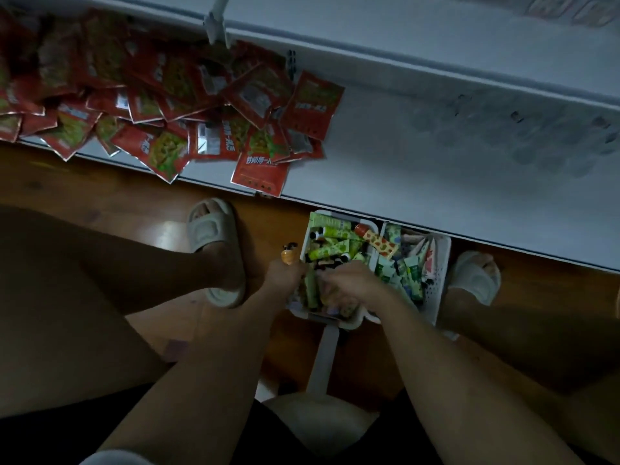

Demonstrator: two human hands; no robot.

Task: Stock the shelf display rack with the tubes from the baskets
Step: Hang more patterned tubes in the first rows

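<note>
Where the light is falling: dim all over, so small detail is reading poorly.
Left hand: curling its fingers round an orange tube, which is sticking up out of the fist just beside the near basket's left wall.
Right hand: reaching down into the near basket among the tubes — fingers are bending over them, but whether they are gripping one I cannot tell.
Far basket: sitting touching the near one on its right, holding more green and white tubes.
Shelf: lying just beyond the baskets — red packets are heaping on its left part.
Floor: wooden, with the person's feet in pale slippers standing either side of the baskets.
</note>
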